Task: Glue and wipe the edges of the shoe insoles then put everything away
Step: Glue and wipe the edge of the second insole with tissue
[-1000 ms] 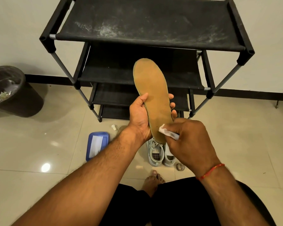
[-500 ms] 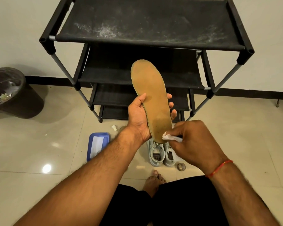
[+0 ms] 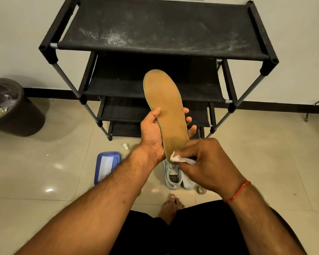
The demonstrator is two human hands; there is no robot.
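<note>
A tan shoe insole stands upright in the middle of the view, toe end up. My left hand grips it around its lower half, thumb on the front face. My right hand pinches a small white wipe and presses it against the insole's heel edge. A pair of pale grey shoes sits on the floor below my hands, partly hidden by my right hand.
A black shoe rack with dusty shelves stands against the wall ahead. A dark waste bin is at the left. On the tiled floor lie a blue lid, a small white cap and a small round item. My bare foot is below the shoes.
My right hand has slid the wipe leftward around the insole's heel edge. The insole has tilted slightly; my left hand keeps its grip.
</note>
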